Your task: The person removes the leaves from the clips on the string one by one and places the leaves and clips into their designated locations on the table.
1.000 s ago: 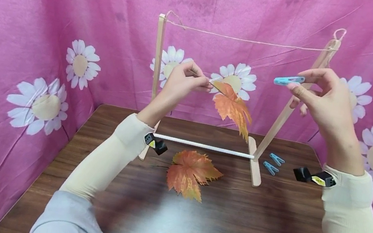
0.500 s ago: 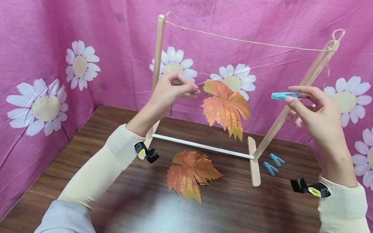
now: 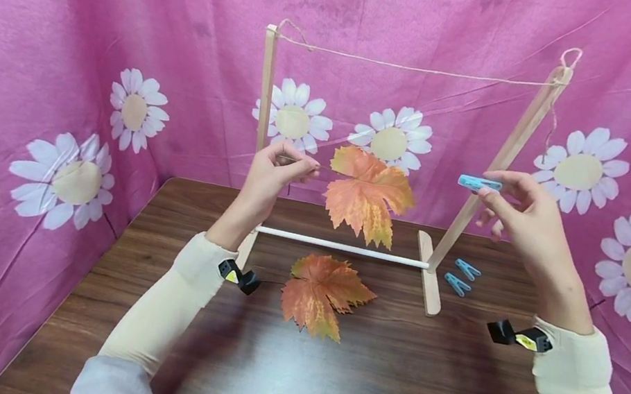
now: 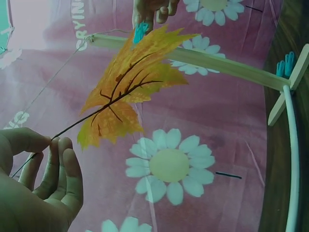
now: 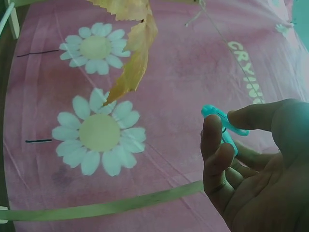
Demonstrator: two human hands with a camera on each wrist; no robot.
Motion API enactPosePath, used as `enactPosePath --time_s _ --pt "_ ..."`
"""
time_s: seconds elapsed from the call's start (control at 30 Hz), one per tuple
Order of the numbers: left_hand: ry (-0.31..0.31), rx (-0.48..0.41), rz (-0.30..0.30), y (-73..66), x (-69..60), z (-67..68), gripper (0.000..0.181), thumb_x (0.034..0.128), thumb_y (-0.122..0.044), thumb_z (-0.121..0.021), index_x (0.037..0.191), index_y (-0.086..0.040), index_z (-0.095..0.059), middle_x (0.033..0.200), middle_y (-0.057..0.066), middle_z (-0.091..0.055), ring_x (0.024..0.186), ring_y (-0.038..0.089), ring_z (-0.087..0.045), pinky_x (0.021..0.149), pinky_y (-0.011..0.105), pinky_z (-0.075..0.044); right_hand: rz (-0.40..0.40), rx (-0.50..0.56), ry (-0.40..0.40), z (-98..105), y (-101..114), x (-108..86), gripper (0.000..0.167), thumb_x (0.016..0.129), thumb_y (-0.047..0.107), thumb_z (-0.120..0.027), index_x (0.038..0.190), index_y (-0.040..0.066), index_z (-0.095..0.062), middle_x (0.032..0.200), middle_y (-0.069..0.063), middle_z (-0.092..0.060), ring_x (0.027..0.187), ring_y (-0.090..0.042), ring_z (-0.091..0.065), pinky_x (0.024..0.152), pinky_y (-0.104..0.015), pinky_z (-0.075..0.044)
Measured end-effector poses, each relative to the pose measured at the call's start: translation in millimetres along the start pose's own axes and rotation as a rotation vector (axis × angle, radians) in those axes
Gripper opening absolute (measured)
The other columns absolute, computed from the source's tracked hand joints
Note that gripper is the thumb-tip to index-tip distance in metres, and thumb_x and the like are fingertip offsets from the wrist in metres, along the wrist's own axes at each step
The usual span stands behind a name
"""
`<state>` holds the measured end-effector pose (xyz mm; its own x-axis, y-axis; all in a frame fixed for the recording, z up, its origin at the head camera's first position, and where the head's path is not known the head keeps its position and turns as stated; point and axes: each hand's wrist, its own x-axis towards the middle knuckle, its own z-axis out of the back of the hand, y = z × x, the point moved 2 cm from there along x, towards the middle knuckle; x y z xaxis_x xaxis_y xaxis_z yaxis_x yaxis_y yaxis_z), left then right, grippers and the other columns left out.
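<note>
My left hand (image 3: 269, 178) pinches the thin dark stem of an orange-and-yellow artificial leaf (image 3: 368, 196), which hangs in the air to the right of the fingers. In the left wrist view the stem runs between thumb and fingertips, and the leaf's (image 4: 128, 89) veined side faces the camera. My right hand (image 3: 530, 217) holds a light blue clothespin (image 3: 478, 183) between thumb and fingers, apart from the leaf. The right wrist view shows the clothespin (image 5: 224, 126) in that pinch. Above both hands, a string (image 3: 414, 68) stretches between two wooden posts.
A second leaf (image 3: 323, 296) lies on the brown table (image 3: 385, 378). Two blue clothespins (image 3: 458, 285) lie beside the stand's right foot (image 3: 429, 277). A white rod (image 3: 344, 248) joins the stand's feet. Behind hangs a pink cloth (image 3: 212, 101) with daisies.
Both hands have come down, farther below the string. The left hand has also shifted left with its leaf, which has turned more broadside to the head view. Both grips are unchanged.
</note>
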<state>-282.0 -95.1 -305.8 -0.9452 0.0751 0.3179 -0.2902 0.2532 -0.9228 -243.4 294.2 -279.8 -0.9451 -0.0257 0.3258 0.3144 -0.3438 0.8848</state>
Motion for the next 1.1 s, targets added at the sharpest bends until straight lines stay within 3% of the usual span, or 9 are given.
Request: enactPosePath --time_s 0.1,0.33,0.7,0.93,1.1 --pt "-0.008 -0.032 0.005 5.7 -2.7 4.2 0.025 0.0982 0.007 -0.067 0.086 -0.014 -0.065 0.082 -0.005 -0.080 0.077 0.008 -0.077 0.080 0.025 -0.062 -0.011 -0.011 0.016 0 -5 -3.1 0.029 0.105 0.014 -0.068 0.133 0.021 -0.069 0.084 0.013 -0.076 0.057 -0.009 -0.065 0.046 -0.024 -0.049" --pt "0.000 -0.076 0.007 16.0 -11.4 11.3 0.023 0.0980 0.008 -0.065 0.087 -0.012 -0.065 0.084 -0.002 -0.080 0.079 0.012 -0.077 0.084 0.027 -0.062 -0.029 -0.088 0.012 0 -17 -11.4 0.021 0.105 0.015 -0.067 0.126 0.021 -0.068 0.087 0.021 -0.076 0.060 -0.006 -0.068 0.047 -0.023 -0.050" --pt "0.003 -0.125 0.032 31.1 -25.7 21.1 0.023 0.0989 0.010 -0.063 0.087 -0.010 -0.062 0.088 0.002 -0.080 0.082 0.014 -0.077 0.083 0.028 -0.063 -0.036 -0.093 0.023 8 -34 -19.4 0.025 0.104 0.016 -0.069 0.129 0.019 -0.070 0.089 0.019 -0.076 0.063 -0.005 -0.071 0.051 -0.023 -0.053" --pt "0.001 -0.152 0.047 42.2 -35.6 25.6 0.025 0.0982 0.011 -0.062 0.085 -0.009 -0.060 0.090 0.004 -0.079 0.082 0.016 -0.077 0.082 0.029 -0.064 -0.043 -0.159 0.008 12 -47 -25.8 0.028 0.101 0.016 -0.074 0.129 0.015 -0.070 0.080 0.017 -0.071 0.057 -0.005 -0.060 0.052 -0.022 -0.052" --pt "0.003 -0.149 0.060 51.8 -43.4 27.6 0.025 0.0975 0.011 -0.063 0.084 -0.010 -0.059 0.091 0.003 -0.078 0.082 0.015 -0.077 0.082 0.029 -0.064 -0.086 -0.173 -0.003 13 -56 -32.2 0.032 0.102 0.019 -0.074 0.132 0.011 -0.067 0.083 0.019 -0.072 0.058 -0.006 -0.058 0.054 -0.022 -0.053"
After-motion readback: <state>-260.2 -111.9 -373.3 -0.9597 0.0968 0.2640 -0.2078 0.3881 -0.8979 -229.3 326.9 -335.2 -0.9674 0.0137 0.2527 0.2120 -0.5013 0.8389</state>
